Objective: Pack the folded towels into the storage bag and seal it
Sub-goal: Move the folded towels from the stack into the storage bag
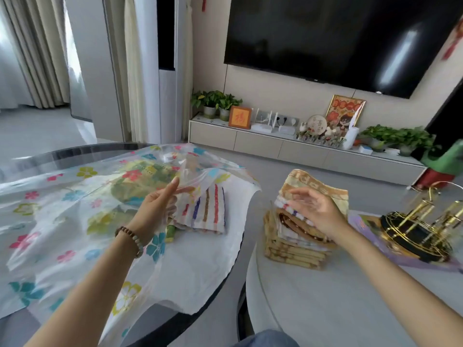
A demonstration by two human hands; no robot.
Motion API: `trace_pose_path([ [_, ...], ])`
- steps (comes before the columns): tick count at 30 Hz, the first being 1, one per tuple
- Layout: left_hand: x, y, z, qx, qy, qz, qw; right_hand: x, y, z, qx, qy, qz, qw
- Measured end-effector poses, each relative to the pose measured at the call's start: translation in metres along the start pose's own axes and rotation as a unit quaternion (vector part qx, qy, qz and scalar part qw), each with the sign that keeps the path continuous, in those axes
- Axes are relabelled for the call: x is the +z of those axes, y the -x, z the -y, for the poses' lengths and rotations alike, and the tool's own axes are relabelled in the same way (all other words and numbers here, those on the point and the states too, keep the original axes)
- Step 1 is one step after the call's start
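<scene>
A clear storage bag point(75, 216) printed with coloured flowers lies spread over the round glass table point(75, 151). My left hand point(160, 204) holds up the bag's upper sheet at the mouth. Inside, near the mouth, lies a striped folded towel point(208, 211), with a yellow-green towel point(140, 181) deeper in. To the right a stack of folded towels point(295, 244) stands on the white table point(350, 296). My right hand point(318, 211) rests on top of the stack, fingers curled around the top tan towel point(315, 186), whose far edge is raised.
A black and gold wire rack point(421, 234) stands on a purple mat at the right of the white table. A narrow gap separates the two tables. Beyond are the grey floor, a TV cabinet point(275, 144) with plants and frames, and a wall television.
</scene>
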State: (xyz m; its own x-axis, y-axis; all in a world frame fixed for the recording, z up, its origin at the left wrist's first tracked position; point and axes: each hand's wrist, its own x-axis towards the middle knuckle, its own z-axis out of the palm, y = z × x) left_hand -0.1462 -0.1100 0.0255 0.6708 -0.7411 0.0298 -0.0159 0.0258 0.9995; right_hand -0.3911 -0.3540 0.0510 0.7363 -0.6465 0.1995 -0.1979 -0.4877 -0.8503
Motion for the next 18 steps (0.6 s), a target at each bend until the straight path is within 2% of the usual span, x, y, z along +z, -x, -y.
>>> trace_pose_path([
  [2, 0.005, -0.003, 0.004, -0.003, -0.003, 0.000, 1.000, -0.022, -0.012, -0.012, 0.009, 0.089, -0.025, 0.996],
  [4, 0.008, -0.005, 0.006, -0.009, -0.004, 0.001, 1.000, -0.036, -0.024, -0.026, 0.043, 0.167, -0.017, 0.985],
  [8, 0.012, -0.006, 0.005, -0.024, 0.018, -0.012, 0.999, -0.042, -0.046, -0.054, 0.118, 0.233, 0.006, 0.965],
  [13, 0.014, -0.005, 0.005, -0.041, 0.010, -0.033, 0.999, -0.036, -0.061, -0.075, 0.098, 0.366, -0.004, 0.926],
  [15, 0.014, -0.003, 0.003, -0.042, 0.011, -0.033, 0.999, -0.036, -0.066, -0.077, 0.090, 0.382, -0.022, 0.920],
  [18, 0.016, -0.002, 0.002, -0.043, 0.003, -0.031, 0.999, -0.043, -0.070, -0.071, 0.086, 0.327, -0.048, 0.940],
])
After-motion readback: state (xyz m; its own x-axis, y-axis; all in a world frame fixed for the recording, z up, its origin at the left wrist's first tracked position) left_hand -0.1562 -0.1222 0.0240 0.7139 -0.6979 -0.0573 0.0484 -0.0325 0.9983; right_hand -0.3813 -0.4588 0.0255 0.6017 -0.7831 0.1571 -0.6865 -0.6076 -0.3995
